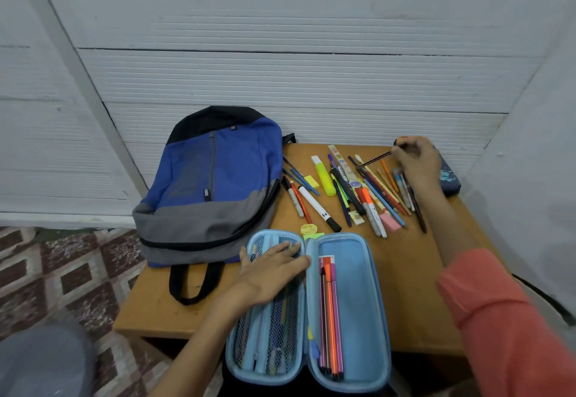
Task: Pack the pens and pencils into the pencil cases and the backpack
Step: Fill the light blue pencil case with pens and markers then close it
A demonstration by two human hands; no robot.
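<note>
A white ribbed wall stood behind a small wooden tabletop (408, 272), with a patterned floor to the left. A blue and grey backpack (212, 184) lay at the back left, its zips apparently closed. At the near edge an open light-blue pencil case (355, 297) lay spread flat, a few felt pens (330, 312) already in its right half.

The left hand (274, 275) rested on the mesh half, its grip released, fingers straight and pressing the case down. The right hand (417, 162) reached over the loose pile of pens and pencils (367, 197) at the back right, its grip pinched on a dark pencil (374, 160) near one end. A second, dark pencil case (450, 178) lay partly under that hand. Whether the pencil's far tip had cleared the pile could not be told.

The pencil looked light, thin and stiff, so a fingertip pinch should carry it. Held by the end it would likely swing or snag its neighbours; a hold nearer the middle seemed steadier. The smooth barrels around it would probably roll if nudged.
</note>
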